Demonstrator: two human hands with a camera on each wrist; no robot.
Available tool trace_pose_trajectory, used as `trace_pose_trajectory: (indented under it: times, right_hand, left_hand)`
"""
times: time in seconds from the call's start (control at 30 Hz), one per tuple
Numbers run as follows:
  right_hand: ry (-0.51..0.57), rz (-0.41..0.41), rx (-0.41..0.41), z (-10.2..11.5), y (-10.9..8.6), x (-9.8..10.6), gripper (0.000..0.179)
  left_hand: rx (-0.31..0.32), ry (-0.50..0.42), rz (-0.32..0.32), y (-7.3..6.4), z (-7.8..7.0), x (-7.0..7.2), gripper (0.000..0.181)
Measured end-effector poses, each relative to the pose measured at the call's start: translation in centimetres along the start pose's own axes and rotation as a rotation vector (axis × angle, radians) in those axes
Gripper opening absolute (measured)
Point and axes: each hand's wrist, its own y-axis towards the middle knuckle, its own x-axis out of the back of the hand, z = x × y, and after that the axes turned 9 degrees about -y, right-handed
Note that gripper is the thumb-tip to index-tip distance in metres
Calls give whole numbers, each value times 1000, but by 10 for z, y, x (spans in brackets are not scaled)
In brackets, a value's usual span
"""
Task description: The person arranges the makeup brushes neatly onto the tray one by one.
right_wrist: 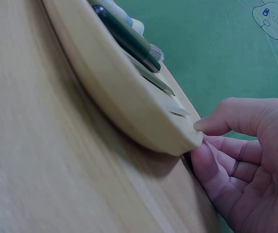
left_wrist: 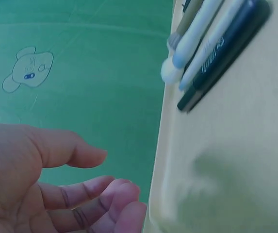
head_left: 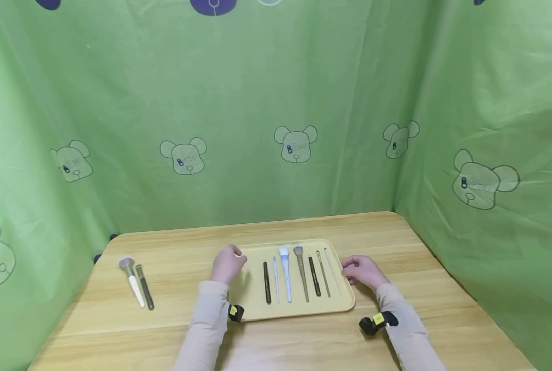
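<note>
A pale yellow tray (head_left: 250, 307) carries a row of makeup brushes and dark pens, among them a white-tipped brush (head_left: 285, 273), a tan-handled brush (head_left: 301, 273) and a dark pen (head_left: 267, 282). My right hand (head_left: 364, 271) pinches the tray's right rim, thumb on top and fingers beneath, as the right wrist view shows. At the other end, my left hand (head_left: 228, 265) is by the tray's upper left edge. Its thumb and loosely bent fingers (left_wrist: 83, 194) stand apart with nothing between them; the fingertips are right beside the rim in the left wrist view.
To the left on the wooden table (head_left: 173, 335) lie a white-handled fluffy brush (head_left: 133, 281) and a dark-handled brush (head_left: 144, 287), side by side. A green curtain (head_left: 238, 93) with bear faces encloses the table at the back and sides.
</note>
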Motion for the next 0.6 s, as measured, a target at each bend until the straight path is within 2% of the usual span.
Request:
trace_pose_trajectory:
  times: [0.37,0.6]
  right_hand:
    - [5,3,11,0,-1,0,34]
    - [3,-4,5,-4,2,-1,32]
  left_hand:
    - [8,45,-65,3,24,34,24]
    - [58,84,-74,2,47,56,27]
